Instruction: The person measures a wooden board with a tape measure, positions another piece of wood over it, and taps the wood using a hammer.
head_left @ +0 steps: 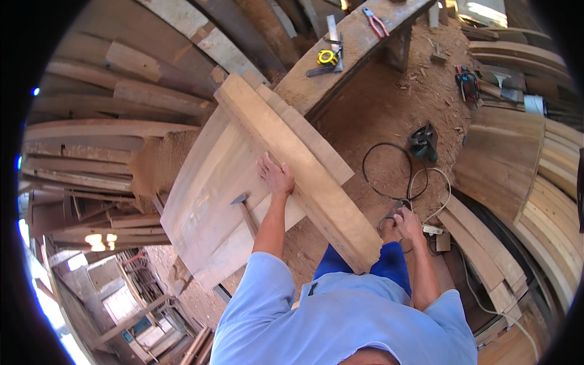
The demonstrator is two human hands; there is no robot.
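Note:
My left hand (277, 176) lies against the left side of a thick wooden beam (292, 158), its fingers stretched out and spread. That beam runs slantwise from the far end of a wide pale wooden panel (210, 176) back to my lap. On the panel, left of my forearm, lies a hammer (244, 213) with a wooden handle partly hidden by my arm. Low to the right of the beam is my right hand (409, 222), beside my leg. Its fingers are curled around something dark that I cannot make out, close to a black cable (365, 167).
A wooden bench (304, 91) beyond the panel holds a yellow tape measure (327, 58), a square (333, 30) and red-handled pliers (376, 23). A dark green power tool (424, 143) sits on the sawdust-covered floor. Stacked boards (553, 176) line the right side.

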